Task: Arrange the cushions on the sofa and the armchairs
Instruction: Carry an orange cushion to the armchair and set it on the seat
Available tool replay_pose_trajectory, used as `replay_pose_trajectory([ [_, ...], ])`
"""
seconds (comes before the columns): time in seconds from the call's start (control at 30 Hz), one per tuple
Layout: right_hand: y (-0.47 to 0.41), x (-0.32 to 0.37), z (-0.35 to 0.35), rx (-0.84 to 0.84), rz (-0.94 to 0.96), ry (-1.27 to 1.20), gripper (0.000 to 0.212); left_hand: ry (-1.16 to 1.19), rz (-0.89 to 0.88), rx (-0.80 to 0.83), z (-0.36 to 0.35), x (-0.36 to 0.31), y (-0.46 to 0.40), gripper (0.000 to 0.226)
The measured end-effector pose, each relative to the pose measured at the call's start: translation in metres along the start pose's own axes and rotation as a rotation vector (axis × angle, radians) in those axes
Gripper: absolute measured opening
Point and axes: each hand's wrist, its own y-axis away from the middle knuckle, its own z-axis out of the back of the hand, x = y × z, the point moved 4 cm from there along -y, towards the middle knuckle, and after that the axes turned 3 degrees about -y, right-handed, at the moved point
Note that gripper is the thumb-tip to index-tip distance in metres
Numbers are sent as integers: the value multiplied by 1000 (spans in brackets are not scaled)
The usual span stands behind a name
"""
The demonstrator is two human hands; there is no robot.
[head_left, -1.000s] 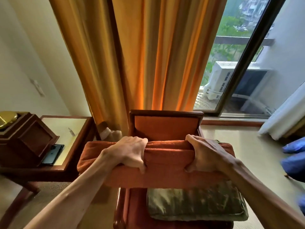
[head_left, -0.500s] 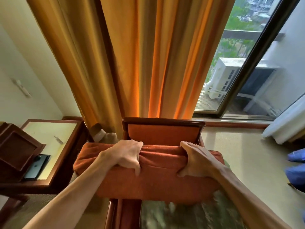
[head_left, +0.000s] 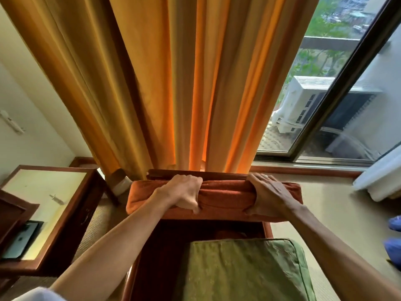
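Observation:
An orange cushion (head_left: 225, 197) stands on edge against the backrest of a wooden armchair (head_left: 268, 229), its top level with the chair's top rail. My left hand (head_left: 184, 193) grips the cushion's upper edge left of centre, fingers curled over the front. My right hand (head_left: 265, 195) clamps the edge right of centre. A green patterned cushion (head_left: 245, 272) lies flat on the seat, below and in front of the orange one. The chair's seat is mostly hidden by the cushions and my arms.
Orange curtains (head_left: 169, 83) hang right behind the chair. A wooden side table (head_left: 54, 216) with a phone (head_left: 21, 240) stands to the left. A window with a dark frame (head_left: 338, 83) is at the right; a white bed edge (head_left: 377, 181) and blue things (head_left: 395, 237) lie far right.
Both hands have carried the orange cushion away from me and up against the backrest. It now covers the backrest's orange panel, and the green cushion on the seat is in plain view.

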Motion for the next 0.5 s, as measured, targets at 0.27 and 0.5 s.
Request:
replay_pose_trajectory([
  [0.27, -100, -6, -86, 74, 114, -22, 99, 185, 186, 244, -78, 82, -61, 74],
  [0.5, -71, -77, -218, 172, -230, -126, 116, 125, 211, 49, -179, 68, -117, 116],
])
